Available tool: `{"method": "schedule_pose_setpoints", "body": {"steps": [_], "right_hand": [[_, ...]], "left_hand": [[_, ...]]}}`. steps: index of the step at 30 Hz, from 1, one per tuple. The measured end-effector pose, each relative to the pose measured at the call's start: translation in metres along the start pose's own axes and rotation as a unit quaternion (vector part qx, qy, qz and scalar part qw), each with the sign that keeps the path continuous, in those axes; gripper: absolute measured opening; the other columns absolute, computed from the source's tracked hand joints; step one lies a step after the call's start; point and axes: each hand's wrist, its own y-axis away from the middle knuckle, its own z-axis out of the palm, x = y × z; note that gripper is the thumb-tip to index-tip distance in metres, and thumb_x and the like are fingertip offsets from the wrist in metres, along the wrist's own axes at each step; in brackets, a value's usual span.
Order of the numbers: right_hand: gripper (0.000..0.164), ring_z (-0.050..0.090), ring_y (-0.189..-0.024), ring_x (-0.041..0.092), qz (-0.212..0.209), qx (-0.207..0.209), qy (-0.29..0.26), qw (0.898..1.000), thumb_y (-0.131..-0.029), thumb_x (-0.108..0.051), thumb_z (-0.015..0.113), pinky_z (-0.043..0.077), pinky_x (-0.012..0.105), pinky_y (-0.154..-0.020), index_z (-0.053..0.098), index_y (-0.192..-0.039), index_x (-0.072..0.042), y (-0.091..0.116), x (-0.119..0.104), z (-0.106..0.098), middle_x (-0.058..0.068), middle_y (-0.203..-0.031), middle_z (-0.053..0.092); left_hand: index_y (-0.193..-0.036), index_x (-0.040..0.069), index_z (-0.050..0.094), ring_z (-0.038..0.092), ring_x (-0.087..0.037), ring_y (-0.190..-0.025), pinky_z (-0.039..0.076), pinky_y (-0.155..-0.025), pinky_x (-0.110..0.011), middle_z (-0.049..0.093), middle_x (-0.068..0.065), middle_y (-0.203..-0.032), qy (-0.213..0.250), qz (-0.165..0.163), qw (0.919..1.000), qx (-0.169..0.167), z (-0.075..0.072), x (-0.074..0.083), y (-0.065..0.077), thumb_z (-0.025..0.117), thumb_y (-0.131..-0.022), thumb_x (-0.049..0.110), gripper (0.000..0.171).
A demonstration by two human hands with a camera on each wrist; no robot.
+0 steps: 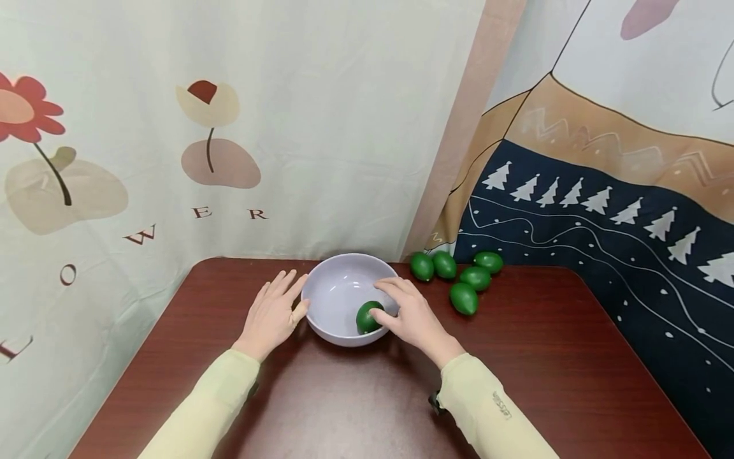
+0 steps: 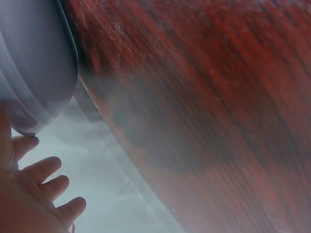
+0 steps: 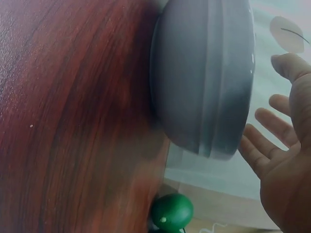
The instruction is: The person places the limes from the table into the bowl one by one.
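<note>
A pale lavender bowl stands on the table, with one green lime lying inside near its front right wall. At the bowl's left rim is my left hand, its fingers spread and the thumb by the rim. In the left wrist view, loosely bent fingers are beside the bowl's outer wall. My right hand reaches over the right rim, thumb in front of the lime. The right wrist view shows that hand with fingers apart beside the bowl; no lime is visible in it.
Several more green limes lie in a loose group on the table, right of the bowl. One lime also appears low in the right wrist view. A printed curtain hangs behind the dark red wooden table.
</note>
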Motion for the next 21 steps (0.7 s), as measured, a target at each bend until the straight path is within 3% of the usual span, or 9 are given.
{"method": "schedule_pose_setpoints", "body": {"steps": [7, 16, 21], "right_hand": [[0.047, 0.060, -0.123, 0.023, 0.013, 0.046, -0.005, 0.999, -0.090, -0.022, 0.082, 0.056, 0.043, -0.099, 0.069, -0.132, -0.008, 0.005, 0.010, -0.007, 0.006, -0.133, 0.065], [0.046, 0.062, -0.123, 0.030, 0.049, 0.084, -0.019, 0.995, -0.089, -0.018, 0.083, 0.054, 0.048, -0.104, 0.069, -0.131, -0.005, 0.010, 0.021, -0.018, 0.012, -0.131, 0.066], [0.046, 0.065, -0.118, 0.030, 0.069, 0.107, -0.030, 0.991, -0.088, -0.013, 0.083, 0.056, 0.048, -0.098, 0.069, -0.130, -0.003, 0.014, 0.027, -0.024, 0.014, -0.129, 0.067]], "left_hand": [[-0.155, 0.009, 0.049, 0.030, -0.040, -0.153, 0.021, -0.125, -0.057, 0.042, -0.020, -0.161, -0.002, 0.007, 0.9999, 0.010, -0.001, 0.000, 0.000, 0.055, -0.103, 0.034, 0.057], [-0.154, 0.010, 0.050, 0.031, -0.040, -0.153, 0.022, -0.125, -0.057, 0.043, -0.020, -0.160, 0.008, 0.006, 0.9998, 0.015, 0.000, 0.000, 0.000, 0.055, -0.103, 0.034, 0.057], [-0.154, 0.010, 0.050, 0.031, -0.039, -0.153, 0.023, -0.124, -0.058, 0.043, -0.020, -0.160, 0.011, 0.006, 0.9997, 0.019, 0.000, 0.000, 0.000, 0.055, -0.103, 0.034, 0.057]]}}
